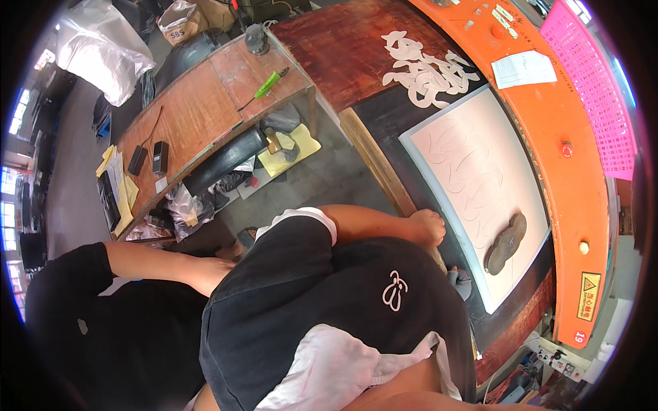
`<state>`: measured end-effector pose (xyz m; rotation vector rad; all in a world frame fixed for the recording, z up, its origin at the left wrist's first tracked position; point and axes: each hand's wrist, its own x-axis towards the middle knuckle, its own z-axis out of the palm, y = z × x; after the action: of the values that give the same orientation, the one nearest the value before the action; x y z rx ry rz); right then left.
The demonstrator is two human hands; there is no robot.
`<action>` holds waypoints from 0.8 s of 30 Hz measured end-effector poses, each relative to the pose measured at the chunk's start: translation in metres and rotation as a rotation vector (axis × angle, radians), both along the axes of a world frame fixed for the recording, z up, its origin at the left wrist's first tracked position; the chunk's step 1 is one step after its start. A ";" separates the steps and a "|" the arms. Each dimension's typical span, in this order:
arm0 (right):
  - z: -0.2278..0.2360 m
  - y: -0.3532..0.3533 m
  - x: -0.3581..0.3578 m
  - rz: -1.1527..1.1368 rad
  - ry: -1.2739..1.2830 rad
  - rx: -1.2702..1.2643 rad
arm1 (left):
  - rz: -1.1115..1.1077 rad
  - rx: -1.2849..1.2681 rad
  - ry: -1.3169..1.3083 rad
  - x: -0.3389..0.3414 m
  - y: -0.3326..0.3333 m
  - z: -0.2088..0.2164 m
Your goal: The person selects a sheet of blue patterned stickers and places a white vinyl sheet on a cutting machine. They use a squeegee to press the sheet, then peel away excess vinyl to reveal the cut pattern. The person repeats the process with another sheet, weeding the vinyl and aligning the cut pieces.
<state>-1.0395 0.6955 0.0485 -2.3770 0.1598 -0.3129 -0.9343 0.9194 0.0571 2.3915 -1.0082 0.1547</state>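
My left hand (428,228) is curled into a fist at the near left edge of the worktable; whatever may be inside it is hidden. Its bare forearm comes from a black sleeve with a white hem. My right hand does not show. Just beyond the fist lies a pale, thick sheet (473,161) marked with curved outlines. A dark, shoe-sole-shaped block (506,244) rests flat on its near right part. At the far end sits a loose pile of white curved cut pieces (425,72). A small grey object (459,282), partly hidden, is below my fist.
An orange machine beam (528,103) runs along the right, carrying a paper slip (524,69) and red button (567,149). Behind it stands a pink basket (596,89). At left are a wooden table (199,103), a green-handled tool (267,83) and a co-worker's arm (157,264).
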 end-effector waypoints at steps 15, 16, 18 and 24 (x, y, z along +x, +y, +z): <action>-0.001 -0.001 0.001 0.042 -0.053 0.007 | 0.007 -0.010 0.022 0.002 -0.001 -0.003; 0.000 0.000 0.001 0.049 -0.047 0.009 | 0.005 -0.017 0.020 0.002 -0.001 -0.003; 0.003 0.002 0.001 0.043 -0.051 -0.020 | 0.010 -0.031 -0.015 0.001 -0.001 -0.005; 0.009 0.008 -0.001 0.018 -0.058 -0.086 | 0.004 0.030 0.034 0.002 0.000 -0.002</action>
<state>-1.0404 0.7031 0.0577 -2.4502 0.1002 -0.3870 -0.9325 0.9193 0.0546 2.4154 -0.9969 0.1002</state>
